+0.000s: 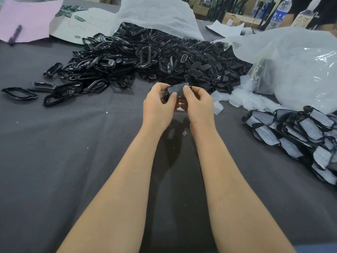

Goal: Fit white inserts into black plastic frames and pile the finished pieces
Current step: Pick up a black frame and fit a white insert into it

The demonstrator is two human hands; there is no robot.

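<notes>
Both hands hold one black frame piece (178, 90) above the grey table, just in front of the big heap of black frames (145, 57). My left hand (159, 105) grips its left end, thumb on the face. My right hand (197, 104) pinches its right end, thumb pressed on top. Whether an insert sits in it is hard to tell. Loose translucent white inserts (242, 99) lie to the right of my hands. A pile of finished pieces (299, 136), black rims around white centres, lies at the right edge.
Grey cloth (73, 152) covers the table. Clear plastic bags (300, 66) bulge at the right and back. Stray frames (20, 93) lie at the left. Pink paper (29, 17) with a pen is at the far left corner. Another person stands at the far right.
</notes>
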